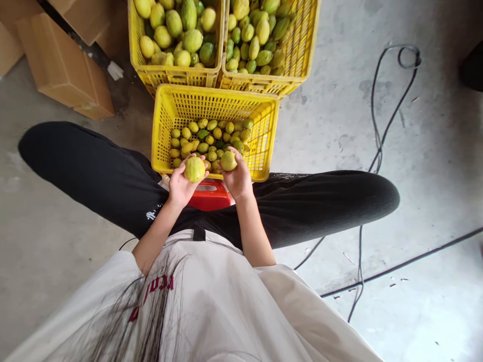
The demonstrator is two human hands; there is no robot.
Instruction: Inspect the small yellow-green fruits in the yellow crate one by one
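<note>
My left hand [180, 185] is turned palm up with its fingers curled under a round yellow-green lemon [194, 170]. Another lemon [228, 161], slightly smaller to the eye, rests in the curled fingers of my right hand [240, 177]. Both hands are over the near edge of a yellow plastic crate [215, 95] with slotted walls. Yellow and green lemons [203, 148] lie across the bottom of that crate, partly hidden by my hands.
Two fuller yellow crates [173, 70] [264, 79] of lemons stand just beyond. Cardboard boxes [64, 63] are at the upper left. A red object [210, 198] sits between my legs. Black cable [394, 113] loops over the concrete floor [332, 120] on the right.
</note>
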